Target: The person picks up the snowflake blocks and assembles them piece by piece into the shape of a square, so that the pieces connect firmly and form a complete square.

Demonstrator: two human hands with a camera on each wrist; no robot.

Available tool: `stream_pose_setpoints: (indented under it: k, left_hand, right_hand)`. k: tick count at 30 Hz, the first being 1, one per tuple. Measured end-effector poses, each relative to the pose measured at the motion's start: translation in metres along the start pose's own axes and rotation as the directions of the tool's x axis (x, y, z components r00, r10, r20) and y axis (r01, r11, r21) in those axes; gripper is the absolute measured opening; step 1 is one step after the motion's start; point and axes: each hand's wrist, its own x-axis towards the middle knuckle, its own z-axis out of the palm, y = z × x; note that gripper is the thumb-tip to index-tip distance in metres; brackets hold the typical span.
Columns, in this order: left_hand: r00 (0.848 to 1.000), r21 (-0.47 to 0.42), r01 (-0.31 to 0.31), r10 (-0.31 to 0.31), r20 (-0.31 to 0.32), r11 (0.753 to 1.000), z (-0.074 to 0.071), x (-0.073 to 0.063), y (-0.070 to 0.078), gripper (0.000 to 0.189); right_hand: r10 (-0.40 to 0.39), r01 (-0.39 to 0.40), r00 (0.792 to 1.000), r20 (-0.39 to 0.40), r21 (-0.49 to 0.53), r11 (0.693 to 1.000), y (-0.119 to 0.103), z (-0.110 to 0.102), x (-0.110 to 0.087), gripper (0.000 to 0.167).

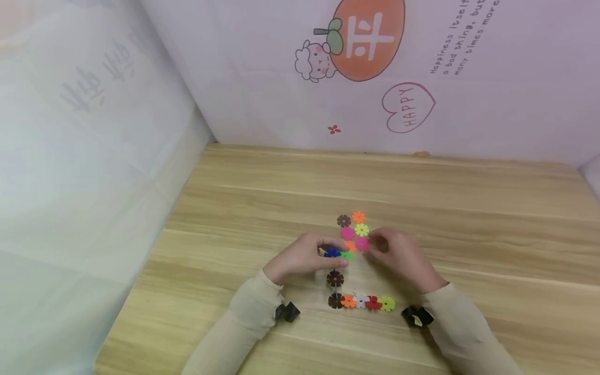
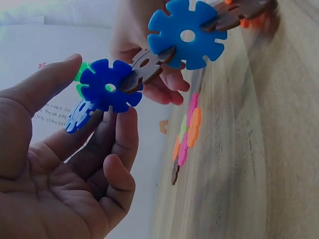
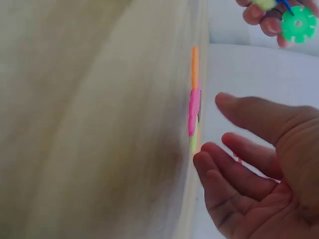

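My left hand point(image 1: 300, 254) pinches a dark blue notched plastic disc point(image 2: 99, 82) at one end of a chain of interlocked snowflake discs. A green disc point(image 3: 305, 31) and a light blue disc point(image 2: 78, 117) join beside it. From the grip the chain turns through a brown disc point(image 1: 339, 280) into a row with an orange disc point(image 1: 348, 305), a white one, a red one and a yellow-green disc point(image 1: 387, 308). My right hand point(image 1: 400, 255) holds nothing; thumb and fingers stand apart, close to a pink disc point(image 1: 362, 243) among the loose discs.
On the wooden table point(image 1: 262, 182) the loose discs lie in a small cluster: a brown disc point(image 1: 344, 225), an orange disc point(image 1: 358, 214), a yellow disc point(image 1: 362, 226) and others. A printed cloth point(image 1: 267, 104) hangs behind. Black straps point(image 1: 291, 312) sit near both wrists.
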Motion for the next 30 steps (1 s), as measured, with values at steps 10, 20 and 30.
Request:
stream_pose_setpoints:
  k: [10, 20, 30]
  left_hand:
    - [0.999, 0.042, -0.044, 0.044, 0.014, 0.998, -0.001, 0.001, 0.002, 0.036]
    - [0.998, 0.039, -0.056, 0.056, 0.009, 0.998, 0.0, 0.002, 0.001, 0.031]
    - [0.998, 0.023, -0.069, 0.069, 0.005, 0.997, -0.001, 0.0, 0.0, 0.028]
  right_hand:
    - [0.001, 0.003, 0.998, 0.058, -0.07, 0.998, -0.006, 0.001, 0.016, 0.021]
    - [-0.002, 0.008, 0.996, 0.087, -0.073, 0.997, -0.007, 0.0, 0.017, 0.024]
    - [-0.012, -0.003, 0.991, 0.134, 0.111, 0.994, 0.003, 0.002, 0.006, 0.005]
